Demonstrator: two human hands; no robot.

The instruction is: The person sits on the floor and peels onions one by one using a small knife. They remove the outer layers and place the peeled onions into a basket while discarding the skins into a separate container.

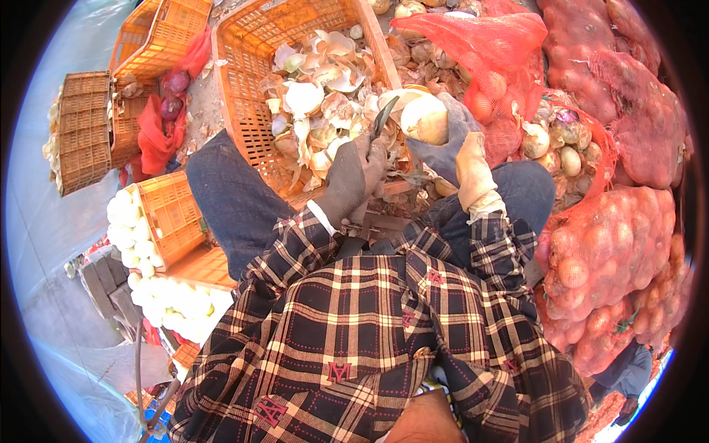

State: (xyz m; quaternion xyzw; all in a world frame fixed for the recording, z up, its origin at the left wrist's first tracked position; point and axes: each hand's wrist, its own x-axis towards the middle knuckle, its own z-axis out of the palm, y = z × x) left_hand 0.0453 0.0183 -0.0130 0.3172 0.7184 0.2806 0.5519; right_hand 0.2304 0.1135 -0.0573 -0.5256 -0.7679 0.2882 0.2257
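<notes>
My left hand (354,174), in a dark, dirty glove, grips a small knife whose dark blade (384,116) points up toward the onion. A partly peeled onion (425,119) rests in my right hand (451,133), which wears a grey glove with a beige cuff. Loose skin hangs at the onion's left side, close to the blade; whether the two touch I cannot tell. Beyond my left hand stands an orange plastic crate (238,88) that holds a heap of onion skins (327,105). Its near corner lies between my knees.
To the right are an open red mesh bag of onions (570,158) and several full mesh sacks (604,249). Crates of peeled white onions (133,232) stand at the left, below more orange crates (160,39). A person (626,371) is partly visible at the lower right.
</notes>
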